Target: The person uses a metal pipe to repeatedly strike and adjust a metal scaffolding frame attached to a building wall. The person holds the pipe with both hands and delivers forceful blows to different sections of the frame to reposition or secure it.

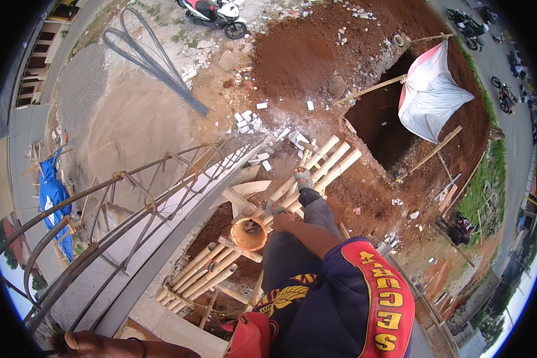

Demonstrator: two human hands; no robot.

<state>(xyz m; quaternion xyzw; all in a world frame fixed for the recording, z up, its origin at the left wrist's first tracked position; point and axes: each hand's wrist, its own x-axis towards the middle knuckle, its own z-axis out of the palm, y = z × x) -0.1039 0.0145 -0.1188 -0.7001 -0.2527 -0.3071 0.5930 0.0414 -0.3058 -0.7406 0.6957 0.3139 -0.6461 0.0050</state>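
At the lower left edge, my left hand [85, 343] is closed around a dark steel bar at the foot of the rebar cage [122, 176]; its fingers are partly cut off by the rim. Reaching down past my legs, my right hand [282, 222] is closed at the side of an orange bucket [249, 234]. The exact grip there is too small to see. Something dark lies inside the bucket, whose mouth faces up. My sandalled feet [303, 178] stand on bamboo poles [334, 161] just beyond the bucket.
More bamboo poles [206, 271] form scaffolding beside a concrete beam [137, 265]. Far below are a dug pit [382, 128], a white and red sheet [432, 92] on poles, bundled rebar [155, 68], white blocks [244, 121], a sand heap [137, 116], a blue tarp [53, 194] and a scooter [215, 15].
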